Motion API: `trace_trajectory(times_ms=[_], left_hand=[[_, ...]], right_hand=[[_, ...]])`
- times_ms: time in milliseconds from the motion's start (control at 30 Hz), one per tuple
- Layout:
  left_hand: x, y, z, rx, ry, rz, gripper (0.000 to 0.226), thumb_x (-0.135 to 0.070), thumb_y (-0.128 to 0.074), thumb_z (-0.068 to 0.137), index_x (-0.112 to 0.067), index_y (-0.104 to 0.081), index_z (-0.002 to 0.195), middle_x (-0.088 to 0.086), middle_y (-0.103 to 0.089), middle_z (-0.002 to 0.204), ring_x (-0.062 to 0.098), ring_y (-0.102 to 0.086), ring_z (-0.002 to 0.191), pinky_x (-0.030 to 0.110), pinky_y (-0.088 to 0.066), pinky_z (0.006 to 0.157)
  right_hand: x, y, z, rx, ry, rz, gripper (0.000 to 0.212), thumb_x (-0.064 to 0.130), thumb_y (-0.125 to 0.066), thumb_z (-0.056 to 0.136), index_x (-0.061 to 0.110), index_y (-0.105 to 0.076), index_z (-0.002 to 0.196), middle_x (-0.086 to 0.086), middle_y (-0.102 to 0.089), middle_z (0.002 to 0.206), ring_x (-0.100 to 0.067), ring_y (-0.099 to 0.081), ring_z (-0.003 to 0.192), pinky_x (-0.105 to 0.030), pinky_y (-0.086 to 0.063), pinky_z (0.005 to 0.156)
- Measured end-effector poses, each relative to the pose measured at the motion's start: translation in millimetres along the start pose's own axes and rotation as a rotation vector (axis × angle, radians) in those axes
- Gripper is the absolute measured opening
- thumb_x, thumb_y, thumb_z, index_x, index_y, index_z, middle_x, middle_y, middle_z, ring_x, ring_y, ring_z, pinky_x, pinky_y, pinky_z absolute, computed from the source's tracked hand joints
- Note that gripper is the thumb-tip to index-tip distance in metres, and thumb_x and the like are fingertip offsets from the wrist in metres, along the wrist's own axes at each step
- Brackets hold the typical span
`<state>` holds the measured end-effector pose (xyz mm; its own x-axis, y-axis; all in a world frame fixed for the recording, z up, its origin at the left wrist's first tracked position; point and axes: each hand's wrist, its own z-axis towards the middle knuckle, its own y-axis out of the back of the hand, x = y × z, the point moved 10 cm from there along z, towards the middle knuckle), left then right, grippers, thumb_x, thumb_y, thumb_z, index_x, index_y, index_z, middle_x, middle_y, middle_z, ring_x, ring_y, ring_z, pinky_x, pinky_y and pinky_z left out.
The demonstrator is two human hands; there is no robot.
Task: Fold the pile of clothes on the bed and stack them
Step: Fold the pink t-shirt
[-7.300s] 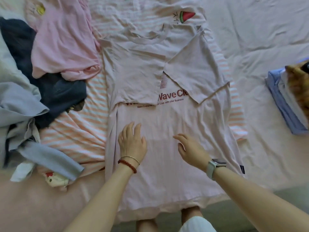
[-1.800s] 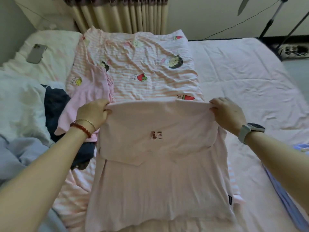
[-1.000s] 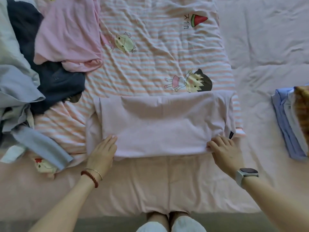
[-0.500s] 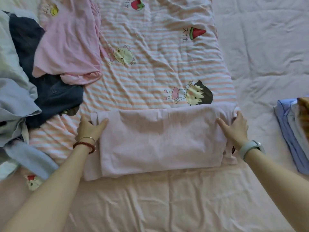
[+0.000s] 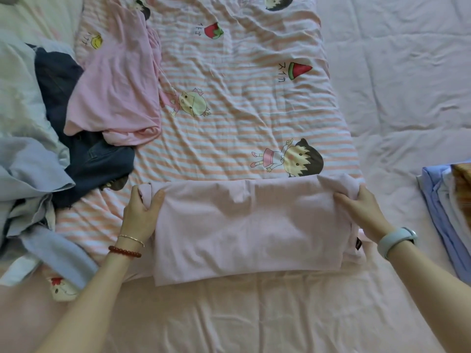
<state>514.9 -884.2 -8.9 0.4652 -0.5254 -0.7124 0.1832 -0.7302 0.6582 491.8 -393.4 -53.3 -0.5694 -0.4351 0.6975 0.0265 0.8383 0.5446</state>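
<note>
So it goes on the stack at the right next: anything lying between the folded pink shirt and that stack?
Nothing visible does. Only bare bedsheet lies between the folded pink shirt, gripped by both hands, and the stack.

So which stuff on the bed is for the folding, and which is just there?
For the folding:
- pale pink shirt, gripped by left hand and right hand
- unfolded pile
- folded stack

Just there:
- striped cartoon blanket
- pink bedsheet
</note>
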Motion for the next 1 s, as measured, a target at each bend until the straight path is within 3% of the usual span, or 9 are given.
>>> trace_trajectory(times_ms=[133,267,400,500,600,733,833,900,1000], left_hand=[[-46,25,2,-0.055,-0.118,-0.007,0.021,-0.026,-0.058,0.090,-0.012,-0.043,0.095,0.001,-0.052,0.085,0.020,-0.048,0.082,0.030,-0.033,0.071],[-86,41,42,-0.140,-0.126,-0.036,0.027,-0.029,-0.058,0.089,-0.008,-0.044,0.100,0.007,-0.051,0.091,0.022,-0.048,0.086,0.032,-0.033,0.073],[-91,28,97,-0.107,0.003,0.031,0.059,-0.033,-0.058,0.089,-0.002,-0.030,0.130,0.018,-0.045,0.126,0.035,-0.047,0.112,0.039,-0.037,0.091],[-69,-10,101,0.007,0.014,0.438,0.071,-0.035,-0.060,0.086,-0.015,-0.022,0.142,0.012,-0.027,0.147,0.038,-0.031,0.130,0.052,-0.026,0.106],[-40,-51,74,0.083,-0.016,0.549,0.070,-0.035,-0.057,0.087,-0.016,-0.023,0.145,0.010,-0.022,0.151,0.034,-0.023,0.136,0.050,-0.024,0.109],[6,-59,45,-0.045,0.196,0.344,0.057,-0.028,-0.057,0.087,-0.006,-0.038,0.136,0.023,-0.041,0.136,0.038,-0.037,0.125,0.046,-0.033,0.100],[24,-53,42,-0.137,0.321,0.132,0.046,-0.022,-0.058,0.088,0.003,-0.046,0.124,0.024,-0.053,0.125,0.039,-0.048,0.115,0.040,-0.038,0.093],[18,-47,47,-0.170,0.264,0.140,0.033,-0.021,-0.055,0.091,0.003,-0.055,0.114,0.023,-0.060,0.115,0.038,-0.053,0.107,0.038,-0.040,0.087],[1,-34,50,-0.229,0.131,0.123,0.024,-0.016,-0.051,0.093,0.005,-0.060,0.102,0.023,-0.062,0.104,0.036,-0.055,0.099,0.033,-0.038,0.080]], right_hand=[[36,32,-5,-0.054,0.087,0.059,0.014,0.013,-0.059,0.084,0.013,-0.055,0.098,-0.001,-0.056,0.091,-0.016,-0.051,0.082,-0.027,-0.042,0.065],[97,60,23,-0.121,0.173,0.141,0.019,0.011,-0.061,0.082,0.014,-0.058,0.100,-0.002,-0.060,0.092,-0.015,-0.054,0.083,-0.023,-0.043,0.063],[121,64,70,-0.149,0.107,0.140,0.056,0.019,-0.063,0.087,0.005,-0.039,0.135,-0.018,-0.051,0.124,-0.026,-0.052,0.105,-0.031,-0.044,0.083],[98,54,81,-0.181,0.026,-0.252,0.067,0.030,-0.061,0.087,0.005,-0.030,0.142,-0.026,-0.038,0.138,-0.038,-0.039,0.126,-0.042,-0.033,0.104],[79,25,63,-0.166,0.140,-0.323,0.043,0.021,-0.057,0.088,0.000,-0.050,0.125,-0.024,-0.056,0.115,-0.035,-0.053,0.103,-0.037,-0.040,0.085],[46,-8,50,-0.077,0.128,-0.275,0.016,0.022,-0.057,0.086,0.007,-0.060,0.093,-0.006,-0.061,0.076,-0.021,-0.049,0.067,-0.030,-0.032,0.056],[33,-12,54,-0.094,0.056,-0.217,0.016,0.026,-0.057,0.081,0.010,-0.060,0.078,-0.006,-0.057,0.065,-0.025,-0.053,0.065,-0.031,-0.033,0.053],[28,-11,56,-0.122,-0.010,-0.180,0.025,0.027,-0.053,0.080,0.009,-0.050,0.063,-0.006,-0.048,0.057,-0.028,-0.047,0.063,-0.033,-0.030,0.051],[33,-11,54,-0.141,0.022,-0.172,0.018,0.017,-0.050,0.088,0.006,-0.048,0.074,-0.011,-0.049,0.070,-0.028,-0.046,0.073,-0.034,-0.028,0.059]])
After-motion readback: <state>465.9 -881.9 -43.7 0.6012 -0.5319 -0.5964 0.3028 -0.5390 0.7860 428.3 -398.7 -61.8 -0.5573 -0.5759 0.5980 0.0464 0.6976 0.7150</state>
